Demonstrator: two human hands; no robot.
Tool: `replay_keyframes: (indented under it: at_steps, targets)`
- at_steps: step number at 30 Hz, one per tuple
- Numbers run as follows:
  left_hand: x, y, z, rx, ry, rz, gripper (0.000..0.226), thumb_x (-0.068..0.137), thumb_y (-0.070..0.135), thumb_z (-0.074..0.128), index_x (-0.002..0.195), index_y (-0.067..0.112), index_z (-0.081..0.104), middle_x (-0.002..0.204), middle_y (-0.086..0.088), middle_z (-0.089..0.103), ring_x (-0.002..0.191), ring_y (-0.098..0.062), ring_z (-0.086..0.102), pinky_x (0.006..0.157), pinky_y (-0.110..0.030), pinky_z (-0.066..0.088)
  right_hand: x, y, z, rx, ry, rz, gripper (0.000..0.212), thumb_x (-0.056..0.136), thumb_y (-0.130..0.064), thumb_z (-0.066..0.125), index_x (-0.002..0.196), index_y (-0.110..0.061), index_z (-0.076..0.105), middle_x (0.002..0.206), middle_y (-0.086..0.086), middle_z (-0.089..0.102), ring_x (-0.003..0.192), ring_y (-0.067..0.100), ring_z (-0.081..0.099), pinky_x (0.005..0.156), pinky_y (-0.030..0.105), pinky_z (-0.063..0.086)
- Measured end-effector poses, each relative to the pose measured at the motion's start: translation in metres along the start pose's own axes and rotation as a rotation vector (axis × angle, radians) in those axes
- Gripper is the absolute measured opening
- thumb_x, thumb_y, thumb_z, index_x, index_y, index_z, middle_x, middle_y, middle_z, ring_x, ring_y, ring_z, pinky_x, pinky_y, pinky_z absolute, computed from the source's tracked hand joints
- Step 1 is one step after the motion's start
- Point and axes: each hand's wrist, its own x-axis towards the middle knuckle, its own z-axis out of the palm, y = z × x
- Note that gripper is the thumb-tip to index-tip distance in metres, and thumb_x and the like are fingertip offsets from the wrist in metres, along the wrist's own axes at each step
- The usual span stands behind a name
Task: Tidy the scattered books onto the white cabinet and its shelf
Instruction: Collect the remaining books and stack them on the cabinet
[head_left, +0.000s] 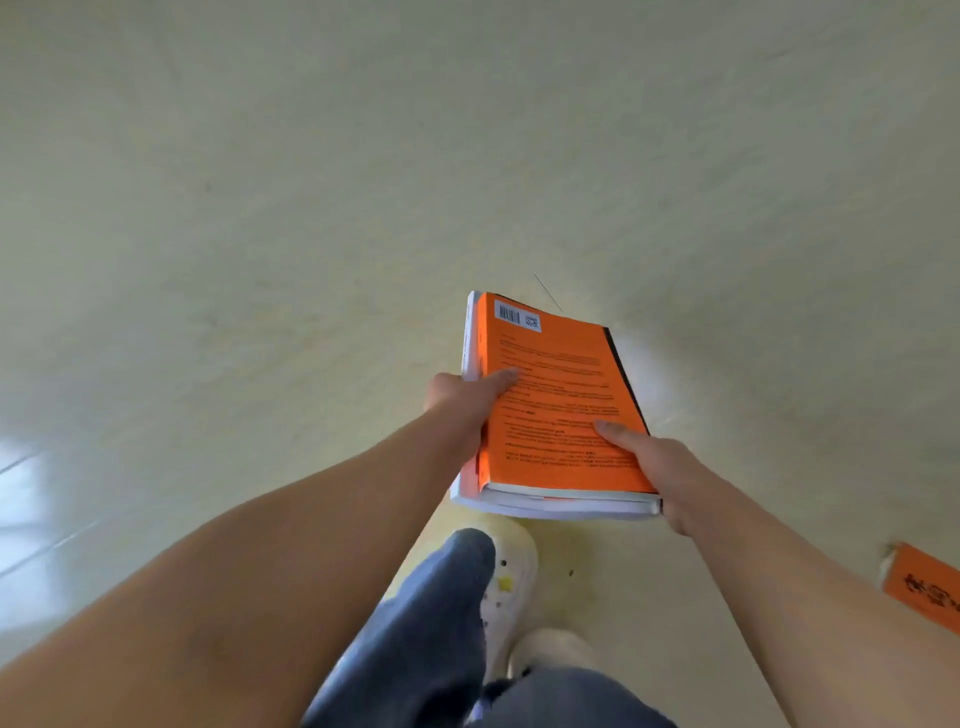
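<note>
I carry a small stack of books (550, 405) in front of me above the floor; the top one has an orange back cover with a barcode, and a white book lies under it. My left hand (462, 392) grips the stack's left edge, thumb on the orange cover. My right hand (654, 462) grips the near right corner, thumb on top. Another orange book (922, 584) lies on the floor at the right edge, partly behind my right forearm. The white cabinet is out of view.
Pale yellowish floor (311, 208) fills the view, with glare at the left. My legs in dark trousers and light shoes (509, 587) are below the stack.
</note>
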Motion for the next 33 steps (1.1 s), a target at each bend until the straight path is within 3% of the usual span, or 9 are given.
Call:
replay_keyframes:
  at_steps: [5, 10, 14, 20, 25, 29, 33]
  targets:
    - [-0.057, 0.04, -0.096, -0.106, 0.149, 0.09, 0.044, 0.076, 0.03, 0.077, 0.106, 0.006, 0.056, 0.08, -0.009, 0.069, 0.061, -0.024, 0.068, 0.05, -0.034, 0.055, -0.052, -0.053, 0.075, -0.03, -0.183, -0.066, 0.024, 0.083, -0.036, 0.067, 0.1, -0.019, 0.064, 0.098, 0.007, 0.071, 0.097, 0.027, 0.065, 0.101, 0.044, 0.044]
    - [-0.118, 0.059, -0.177, -0.284, 0.248, 0.169, 0.04, 0.078, 0.026, 0.076, 0.105, 0.006, 0.054, 0.077, -0.009, 0.066, 0.06, -0.025, 0.066, 0.046, -0.034, 0.052, -0.114, -0.103, 0.135, -0.145, -0.281, -0.184, 0.013, 0.086, -0.03, 0.063, 0.094, -0.021, 0.066, 0.09, 0.001, 0.071, 0.094, 0.021, 0.063, 0.096, 0.035, 0.042]
    - [-0.158, 0.052, -0.226, -0.387, 0.319, 0.2, 0.038, 0.079, 0.027, 0.074, 0.103, 0.006, 0.054, 0.081, -0.011, 0.068, 0.065, -0.027, 0.068, 0.049, -0.035, 0.053, -0.148, -0.119, 0.177, -0.271, -0.332, -0.27, 0.019, 0.086, -0.032, 0.06, 0.1, -0.02, 0.068, 0.094, 0.001, 0.072, 0.1, 0.021, 0.062, 0.1, 0.035, 0.039]
    - [-0.226, 0.003, -0.312, -0.553, 0.464, 0.219, 0.03, 0.083, 0.029, 0.07, 0.097, 0.011, 0.05, 0.082, -0.01, 0.067, 0.066, -0.026, 0.067, 0.053, -0.036, 0.054, -0.216, -0.107, 0.258, -0.493, -0.443, -0.36, 0.02, 0.083, -0.035, 0.062, 0.094, -0.019, 0.069, 0.098, 0.005, 0.072, 0.104, 0.027, 0.061, 0.094, 0.037, 0.039]
    - [-0.263, -0.064, -0.367, -0.715, 0.578, 0.183, 0.032, 0.085, 0.028, 0.067, 0.109, 0.012, 0.054, 0.091, -0.01, 0.07, 0.075, -0.028, 0.069, 0.055, -0.036, 0.055, -0.266, -0.07, 0.317, -0.646, -0.578, -0.393, 0.017, 0.084, -0.032, 0.061, 0.092, -0.018, 0.067, 0.091, 0.006, 0.071, 0.085, 0.024, 0.063, 0.067, 0.03, 0.043]
    - [-0.29, -0.113, -0.399, -0.827, 0.639, 0.161, 0.031, 0.087, 0.026, 0.065, 0.109, 0.008, 0.054, 0.086, -0.01, 0.069, 0.074, -0.027, 0.068, 0.069, -0.038, 0.056, -0.298, -0.039, 0.357, -0.756, -0.657, -0.404, 0.015, 0.085, -0.031, 0.06, 0.089, -0.018, 0.065, 0.086, 0.005, 0.07, 0.076, 0.022, 0.061, 0.06, 0.029, 0.041]
    - [-0.321, -0.155, -0.426, -0.949, 0.751, 0.168, 0.025, 0.086, 0.021, 0.067, 0.1, 0.007, 0.051, 0.081, -0.01, 0.065, 0.073, -0.027, 0.066, 0.068, -0.038, 0.054, -0.329, -0.009, 0.394, -0.857, -0.73, -0.415, 0.015, 0.086, -0.031, 0.059, 0.09, -0.018, 0.063, 0.085, 0.005, 0.069, 0.071, 0.021, 0.06, 0.056, 0.028, 0.039]
